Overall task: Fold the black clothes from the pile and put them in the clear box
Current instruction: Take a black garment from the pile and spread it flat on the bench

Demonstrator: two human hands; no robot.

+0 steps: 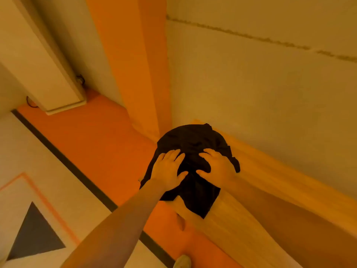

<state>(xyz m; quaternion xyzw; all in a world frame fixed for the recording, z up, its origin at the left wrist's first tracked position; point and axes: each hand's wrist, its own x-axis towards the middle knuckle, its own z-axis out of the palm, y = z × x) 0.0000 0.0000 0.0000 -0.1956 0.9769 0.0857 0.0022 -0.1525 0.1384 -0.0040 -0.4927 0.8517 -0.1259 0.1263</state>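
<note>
Bare left hand (168,171) and right hand (216,166), fingers spread flat, pressing rumpled black garment (191,140), wooden ledge (260,180)

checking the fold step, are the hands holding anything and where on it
Nothing is gripped. Both hands, left and right, lie flat with spread fingers on the middle of the black garment, pressing it onto the wooden surface.

Both hands pressed flat on crumpled black cloth garment (193,144) at wooden table (260,200) corner: left hand (168,171), right hand (216,165), fingers spread.
</note>
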